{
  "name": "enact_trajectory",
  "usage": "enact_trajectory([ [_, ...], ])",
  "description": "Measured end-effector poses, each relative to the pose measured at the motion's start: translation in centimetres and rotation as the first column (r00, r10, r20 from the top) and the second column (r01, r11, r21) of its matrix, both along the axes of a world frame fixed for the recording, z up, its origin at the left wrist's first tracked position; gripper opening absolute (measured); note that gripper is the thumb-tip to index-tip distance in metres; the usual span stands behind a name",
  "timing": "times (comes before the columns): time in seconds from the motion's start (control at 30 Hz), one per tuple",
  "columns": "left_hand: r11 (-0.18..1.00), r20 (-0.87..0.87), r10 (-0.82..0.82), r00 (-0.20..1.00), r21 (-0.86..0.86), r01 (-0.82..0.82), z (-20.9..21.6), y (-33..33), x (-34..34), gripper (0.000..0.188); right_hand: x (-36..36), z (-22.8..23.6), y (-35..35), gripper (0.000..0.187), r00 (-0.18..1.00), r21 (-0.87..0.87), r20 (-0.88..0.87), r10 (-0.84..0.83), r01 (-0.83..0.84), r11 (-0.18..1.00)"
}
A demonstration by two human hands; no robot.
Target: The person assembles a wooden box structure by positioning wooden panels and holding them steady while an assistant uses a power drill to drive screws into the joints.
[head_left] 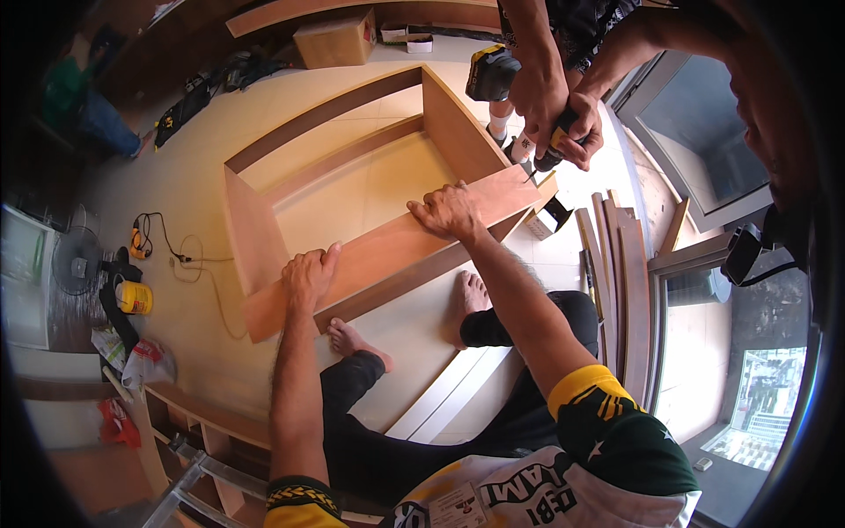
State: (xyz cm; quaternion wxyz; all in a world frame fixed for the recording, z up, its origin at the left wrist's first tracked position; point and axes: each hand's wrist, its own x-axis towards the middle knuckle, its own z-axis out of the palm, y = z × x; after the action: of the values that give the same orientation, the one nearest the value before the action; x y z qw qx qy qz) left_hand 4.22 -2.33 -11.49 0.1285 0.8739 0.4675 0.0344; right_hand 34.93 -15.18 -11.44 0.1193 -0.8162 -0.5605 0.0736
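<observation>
A reddish-brown wooden board (378, 253) lies flat along the near side of a rectangular wooden frame (352, 106) on the floor. My left hand (308, 277) grips the board toward its left end, fingers curled over it. Farther right, my right hand (446, 211) clasps the same board, its fingers bent over the far edge. At the board's right end, a co-worker's two hands hold a yellow-and-black cordless drill (554, 145), its bit touching or very near the wood. Beneath the board, a lower frame side (387, 286) shows near my bare feet.
Several wooden planks (629, 282) lean at the right by a glass door (695, 132). White strips (449, 396) lie between my legs. A cardboard box (334, 40) stands at the back. At left are a yellow bucket (135, 297), a fan (77, 262) and a loose cord (211, 277).
</observation>
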Motion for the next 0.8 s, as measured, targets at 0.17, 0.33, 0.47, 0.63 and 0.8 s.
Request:
enact_trajectory([
  [0.17, 1.000, 0.000, -0.003, 1.000, -0.012, 0.003, -0.01, 0.14, -0.05, 0.075, -0.11, 0.30, -0.13, 0.069, 1.000, 0.016, 0.008, -0.005, 0.005, 1.000],
  [0.33, 1.000, -0.009, -0.002, 1.000, 0.003, 0.002, -0.05, 0.25, -0.05, 0.074, -0.01, 0.69, -0.06, 0.070, 1.000, 0.005, -0.029, 0.002, -0.002, 1.000],
  [0.47, 1.000, -0.023, 0.010, 1.000, -0.005, -0.010, 0.02, 0.22, 0.16, 0.073, 0.08, 0.17, -0.06, 0.069, 1.000, 0.016, -0.003, -0.003, 0.003, 1.000],
  [0.63, 0.999, -0.037, 0.030, 0.999, -0.029, -0.031, -0.02, 0.16, 0.21, 0.072, 0.09, 0.38, 0.03, 0.068, 1.000, -0.021, -0.015, -0.008, 0.007, 1.000],
  [0.8, 1.000, -0.010, 0.017, 1.000, 0.001, -0.017, -0.39, 0.30, 0.08, 0.073, 0.28, -0.21, -0.03, 0.068, 1.000, 0.033, 0.010, -0.001, 0.001, 0.999],
])
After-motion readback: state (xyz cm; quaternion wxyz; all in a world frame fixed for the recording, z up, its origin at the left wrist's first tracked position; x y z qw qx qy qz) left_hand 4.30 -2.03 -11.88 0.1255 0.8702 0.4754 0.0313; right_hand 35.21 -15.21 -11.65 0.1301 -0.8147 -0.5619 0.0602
